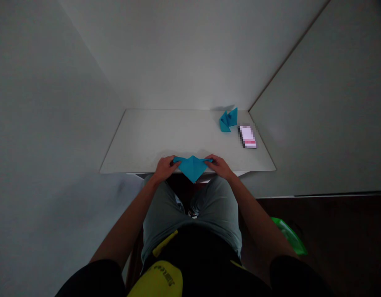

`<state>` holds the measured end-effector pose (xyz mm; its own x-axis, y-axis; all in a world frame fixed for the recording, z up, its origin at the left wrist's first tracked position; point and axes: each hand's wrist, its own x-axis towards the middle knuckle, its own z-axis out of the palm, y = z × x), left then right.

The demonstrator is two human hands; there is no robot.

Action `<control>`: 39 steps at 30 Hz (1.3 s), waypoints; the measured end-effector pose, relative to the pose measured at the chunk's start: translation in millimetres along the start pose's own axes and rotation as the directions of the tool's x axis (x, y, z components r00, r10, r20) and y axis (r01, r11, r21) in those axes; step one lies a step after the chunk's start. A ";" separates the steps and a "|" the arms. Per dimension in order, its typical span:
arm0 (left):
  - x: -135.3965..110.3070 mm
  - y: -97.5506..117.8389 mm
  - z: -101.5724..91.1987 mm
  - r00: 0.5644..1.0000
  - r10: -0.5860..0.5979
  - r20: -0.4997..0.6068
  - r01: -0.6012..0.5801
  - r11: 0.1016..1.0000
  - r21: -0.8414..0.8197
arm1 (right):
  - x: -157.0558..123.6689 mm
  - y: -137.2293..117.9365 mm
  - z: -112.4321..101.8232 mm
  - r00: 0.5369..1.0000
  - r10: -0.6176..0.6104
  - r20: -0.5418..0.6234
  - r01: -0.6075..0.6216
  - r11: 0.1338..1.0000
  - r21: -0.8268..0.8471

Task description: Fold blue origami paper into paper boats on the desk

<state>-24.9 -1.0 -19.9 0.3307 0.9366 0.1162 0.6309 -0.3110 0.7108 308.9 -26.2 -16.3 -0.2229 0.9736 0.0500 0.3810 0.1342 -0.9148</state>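
Note:
A folded sheet of blue paper (193, 168) is stretched between my two hands at the front edge of the table, its lower point hanging past the edge. My left hand (166, 168) pinches the paper's left corner between thumb and fingers. On the other side, my right hand (219, 166) grips the right corner in the same way. A crease runs down the paper's middle, and its top rises to a small peak. Farther back on the right stands a second folded blue paper piece (228, 120), apart from both hands.
The white table (153, 132) stands against a wall, with walls on both sides. A phone (247, 136), blurred by pixels, lies near its right edge. My legs are beneath the front edge. Something bright green (289, 236) lies low on the right, on the dark floor.

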 end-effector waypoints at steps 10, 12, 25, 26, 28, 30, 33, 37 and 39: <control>-1.4 2.4 -0.6 1.000 -0.008 0.005 0.008 1.000 0.004 | -1.2 -0.4 0.6 1.000 -0.014 0.006 0.014 0.995 -0.094; -1.5 3.2 -0.6 1.000 -0.014 0.006 0.014 1.000 0.008 | -1.6 0.0 0.8 1.000 -0.007 0.000 0.007 0.995 -0.099; -0.6 6.9 -2.3 0.999 -0.032 0.026 0.031 0.999 0.025 | -1.1 0.4 2.1 1.000 0.010 -0.025 -0.012 0.997 -0.079; -0.6 7.0 -2.3 0.999 -0.035 0.024 0.035 0.999 0.023 | -1.2 0.7 2.2 1.000 0.012 -0.028 -0.014 0.997 -0.070; -0.6 7.3 -2.4 0.999 -0.040 0.020 0.040 0.999 0.019 | -1.5 1.4 2.4 0.999 0.018 -0.037 -0.019 0.999 -0.041; -0.6 7.2 -2.6 0.999 -0.040 0.021 0.039 0.999 0.014 | -1.6 2.5 2.6 0.999 0.026 -0.039 -0.026 1.000 -0.009; -0.4 6.3 -3.1 0.999 -0.040 0.023 0.040 0.999 -0.006 | -1.6 4.5 2.7 0.999 0.032 -0.039 -0.032 0.999 0.010; 0.0 4.6 -4.0 0.998 -0.053 0.033 0.054 0.998 -0.032 | -1.4 6.4 2.3 0.999 0.033 -0.038 -0.032 0.999 0.025; 0.0 4.0 -4.3 0.998 -0.056 0.038 0.058 0.997 -0.053 | -1.4 6.3 2.0 0.999 0.039 -0.038 -0.037 0.998 0.044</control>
<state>-25.4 -1.6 -14.0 0.3210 0.9458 0.0497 0.6109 -0.2469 0.7522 309.8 -27.1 -22.9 -0.1735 0.9844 0.0294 0.3494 0.0895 -0.9327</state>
